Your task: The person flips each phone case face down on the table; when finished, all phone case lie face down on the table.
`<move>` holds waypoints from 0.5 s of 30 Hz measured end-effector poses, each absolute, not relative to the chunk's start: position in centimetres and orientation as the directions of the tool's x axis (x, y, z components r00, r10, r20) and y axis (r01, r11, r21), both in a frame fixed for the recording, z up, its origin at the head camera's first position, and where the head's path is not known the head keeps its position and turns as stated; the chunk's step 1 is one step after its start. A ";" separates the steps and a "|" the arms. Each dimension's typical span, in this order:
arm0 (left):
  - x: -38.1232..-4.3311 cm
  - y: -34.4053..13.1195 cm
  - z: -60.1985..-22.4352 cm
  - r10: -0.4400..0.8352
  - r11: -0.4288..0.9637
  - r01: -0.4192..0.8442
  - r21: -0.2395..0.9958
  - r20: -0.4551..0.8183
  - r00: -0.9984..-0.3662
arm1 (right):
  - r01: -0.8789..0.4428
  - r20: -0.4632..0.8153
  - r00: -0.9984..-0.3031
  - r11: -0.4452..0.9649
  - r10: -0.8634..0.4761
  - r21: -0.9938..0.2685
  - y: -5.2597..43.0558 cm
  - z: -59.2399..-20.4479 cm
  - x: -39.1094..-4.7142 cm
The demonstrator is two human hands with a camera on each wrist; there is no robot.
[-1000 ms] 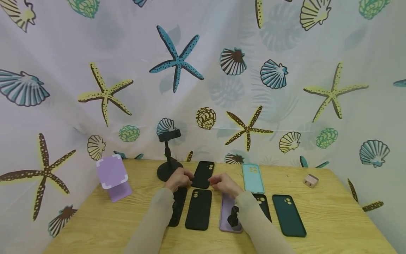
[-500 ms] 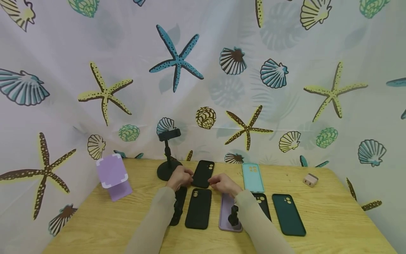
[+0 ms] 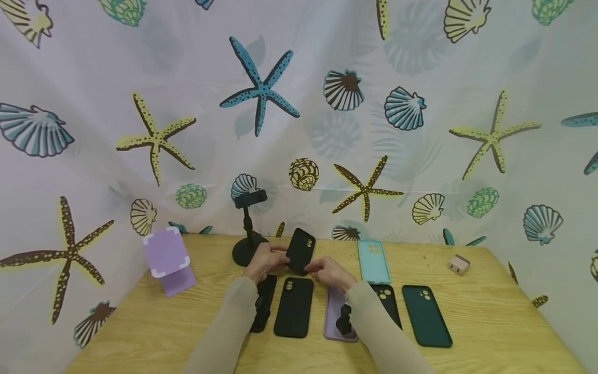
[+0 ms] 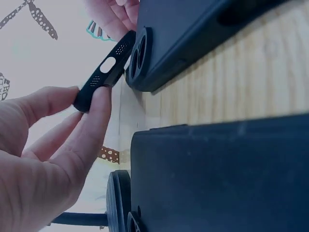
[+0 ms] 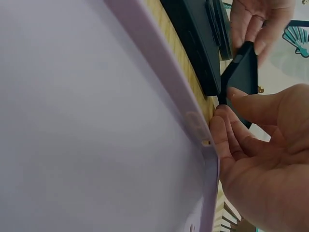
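At the back of the table a black phone case (image 3: pixel 301 248) stands tilted, its far end raised. My left hand (image 3: pixel 266 261) pinches its near left corner between thumb and fingers; the left wrist view shows the case's lower edge (image 4: pixel 107 65) with its port cutout in that grip. On the near right corner, my right hand (image 3: pixel 329 272) pinches with thumb and fingertips; in the right wrist view the hand (image 5: pixel 270 135) has its thumb on the case's inner side (image 5: pixel 247 72). Another black phone case (image 3: pixel 293 307) lies just in front, between the forearms.
A lilac case (image 3: pixel 333 317) and a black one (image 3: pixel 386 301) lie partly under the right arm, another black one (image 3: pixel 266 293) by the left. Dark green (image 3: pixel 426 317) and turquoise cases (image 3: pixel 374 262), a charger (image 3: pixel 459 265), a black stand (image 3: pixel 247 228) and a lilac stand (image 3: pixel 165 254) surround them.
The far end of the black phone case has risen off the table, so the case now tilts up. My left fingers have shifted slightly right onto its corner; the right hand has barely moved.
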State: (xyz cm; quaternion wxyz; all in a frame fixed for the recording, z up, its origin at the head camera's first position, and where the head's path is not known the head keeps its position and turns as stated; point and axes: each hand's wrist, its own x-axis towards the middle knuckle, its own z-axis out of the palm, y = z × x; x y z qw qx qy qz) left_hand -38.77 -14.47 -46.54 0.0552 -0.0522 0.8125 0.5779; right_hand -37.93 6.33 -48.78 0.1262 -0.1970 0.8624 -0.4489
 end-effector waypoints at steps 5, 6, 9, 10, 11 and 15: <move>-38.8 -14.3 -46.3 -0.003 0.275 -0.139 0.951 -0.144 -0.990 | -0.220 -0.057 -0.887 0.527 -0.459 -0.821 6.1 -48.7 -37.9; -38.8 -14.2 -46.3 -0.001 0.271 -0.137 0.953 -0.142 -0.990 | -0.215 -0.062 -0.887 0.528 -0.458 -0.821 6.0 -48.6 -37.8; -38.6 -14.2 -46.3 0.009 0.254 -0.127 0.959 -0.133 -0.991 | -0.208 -0.075 -0.887 0.540 -0.455 -0.816 5.9 -48.6 -37.7; -38.6 -14.1 -46.3 0.010 0.250 -0.125 0.960 -0.131 -0.991 | -0.203 -0.081 -0.887 0.543 -0.454 -0.815 5.8 -48.6 -37.7; -38.5 -14.1 -46.3 0.011 0.248 -0.119 0.961 -0.126 -0.992 | -0.201 -0.085 -0.887 0.545 -0.454 -0.814 5.8 -48.6 -37.7; -38.4 -13.8 -46.2 0.019 0.256 -0.089 0.963 -0.097 -0.995 | -0.204 -0.088 -0.884 0.548 -0.459 -0.811 5.7 -48.5 -37.7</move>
